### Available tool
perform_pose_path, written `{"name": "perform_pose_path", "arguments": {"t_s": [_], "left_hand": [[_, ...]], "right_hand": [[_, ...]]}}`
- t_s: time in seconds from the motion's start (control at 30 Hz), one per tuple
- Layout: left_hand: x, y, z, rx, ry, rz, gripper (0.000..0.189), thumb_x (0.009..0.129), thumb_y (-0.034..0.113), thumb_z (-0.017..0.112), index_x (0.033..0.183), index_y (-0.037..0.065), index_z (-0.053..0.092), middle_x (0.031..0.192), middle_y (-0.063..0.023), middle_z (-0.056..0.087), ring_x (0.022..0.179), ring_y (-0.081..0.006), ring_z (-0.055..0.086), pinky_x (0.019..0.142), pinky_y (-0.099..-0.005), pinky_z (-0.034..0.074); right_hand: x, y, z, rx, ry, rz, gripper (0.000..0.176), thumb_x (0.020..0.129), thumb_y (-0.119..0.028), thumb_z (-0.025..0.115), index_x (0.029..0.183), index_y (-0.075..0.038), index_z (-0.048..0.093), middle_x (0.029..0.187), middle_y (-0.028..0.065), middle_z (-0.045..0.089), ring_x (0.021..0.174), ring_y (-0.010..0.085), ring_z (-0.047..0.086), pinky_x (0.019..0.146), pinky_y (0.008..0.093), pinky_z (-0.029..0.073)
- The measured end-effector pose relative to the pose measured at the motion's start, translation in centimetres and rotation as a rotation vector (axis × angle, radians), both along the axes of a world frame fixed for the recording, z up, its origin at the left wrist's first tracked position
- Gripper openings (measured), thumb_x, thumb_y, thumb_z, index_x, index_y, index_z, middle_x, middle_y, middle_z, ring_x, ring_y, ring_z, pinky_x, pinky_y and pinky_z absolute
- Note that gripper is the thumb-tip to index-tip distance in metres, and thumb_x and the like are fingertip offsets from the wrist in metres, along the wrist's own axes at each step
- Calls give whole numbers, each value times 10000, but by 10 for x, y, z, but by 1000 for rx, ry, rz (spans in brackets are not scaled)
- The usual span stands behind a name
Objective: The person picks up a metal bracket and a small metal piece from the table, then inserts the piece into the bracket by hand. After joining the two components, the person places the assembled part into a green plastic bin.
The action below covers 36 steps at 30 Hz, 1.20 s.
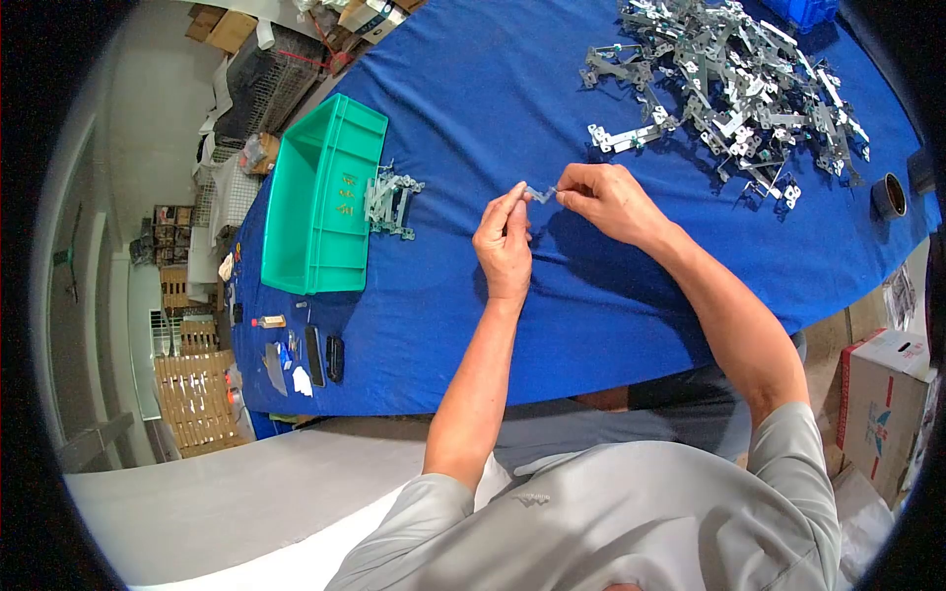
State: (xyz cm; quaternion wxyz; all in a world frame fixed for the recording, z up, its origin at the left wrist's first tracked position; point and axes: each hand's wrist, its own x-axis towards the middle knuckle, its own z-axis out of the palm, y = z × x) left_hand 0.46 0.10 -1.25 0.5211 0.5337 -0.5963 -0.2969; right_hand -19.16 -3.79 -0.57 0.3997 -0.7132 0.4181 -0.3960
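Note:
Between my two hands, above the blue cloth, is a small bent metal bracket (539, 195). My left hand (506, 244) pinches its left end between thumb and fingertips. At the other end, my right hand (609, 200) is closed in a pinch, its fingertips at the bracket's tip; anything smaller in them is too fine to make out. A small pile of similar metal brackets (391, 202) lies to the left, against a green plastic crate (340, 251). Farther off to the right is a large heap of metal brackets (734, 94).
Blue cloth (443, 118) covers the table. A round dark tin (890, 196) stands at the right edge, and part of a blue bin (803, 12) shows at the far edge. A phone (314, 356) and a small bottle (269, 321) lie lower left. A carton (882, 399) stands beside the table.

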Motion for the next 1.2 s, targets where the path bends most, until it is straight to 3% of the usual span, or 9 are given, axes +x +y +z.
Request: {"name": "perform_pose_path", "arguments": {"t_s": [0.07, 0.23, 0.37, 0.57, 0.63, 0.73, 0.83, 1.2], "left_hand": [[0, 0, 2, -43, -56, -14, 210, 996, 46, 617, 1166, 14, 736, 1052, -77, 721, 869, -111, 659, 749, -249, 534], [-1, 1, 4, -81, -83, -44, 192, 973, 40, 638, 1129, 10, 746, 1045, -99, 722, 990, -174, 674, 890, -287, 518], [-1, 0, 4, -86, -104, -54, 179, 968, 35, 637, 1107, 9, 747, 1045, -99, 724, 972, -174, 682, 871, -284, 525], [-3, 2, 6, -45, -133, -111, 170, 968, 27, 631, 1093, 6, 745, 999, -87, 737, 895, -166, 690, 811, -284, 541], [-4, 1, 5, -44, -196, -135, 173, 986, 36, 618, 1105, 7, 739, 982, -78, 742, 843, -147, 693, 763, -276, 552], [-5, 0, -1, 69, 32, 53, 195, 1026, 66, 582, 1156, 0, 710, 970, -74, 744, 761, -112, 682, 677, -257, 561], [-4, -2, -5, 64, 123, 69, 220, 1051, 90, 550, 1201, -8, 678, 976, -80, 739, 729, -89, 671, 639, -243, 563], [-3, -1, -5, 69, 108, 36, 222, 1044, 64, 548, 1214, -13, 669, 972, -83, 738, 731, -85, 666, 640, -241, 560]], "right_hand": [[0, -1, -2, 29, 25, 1, 177, 945, -149, 654, 1038, -3, 691, 679, 59, 617, 609, 116, 564, 583, 319, 466], [1, 1, 3, 316, -234, 52, 187, 971, -156, 628, 1067, 2, 659, 745, 15, 615, 662, 90, 579, 600, 262, 510], [-2, -1, 10, 513, -373, 152, 190, 991, -198, 624, 1016, -13, 657, 772, -10, 596, 690, 69, 565, 590, 250, 507], [-7, -2, 9, 465, -286, 133, 174, 994, -226, 635, 967, -56, 662, 757, -31, 579, 663, 47, 524, 529, 220, 417], [-2, -2, 8, 389, -388, 17, 173, 992, -226, 637, 954, -58, 660, 742, -35, 577, 656, 46, 516, 529, 223, 401], [-2, -4, 6, 317, -335, -9, 171, 993, -217, 633, 951, -54, 660, 741, -32, 586, 654, 50, 513, 544, 232, 404], [1, -3, 1, 258, -251, 86, 185, 994, -203, 628, 943, -27, 657, 752, -19, 608, 666, 60, 524, 573, 249, 426], [1, 2, 7, 150, -103, 78, 206, 967, -190, 647, 916, 10, 652, 683, 12, 575, 645, 81, 519, 567, 307, 421]]}}
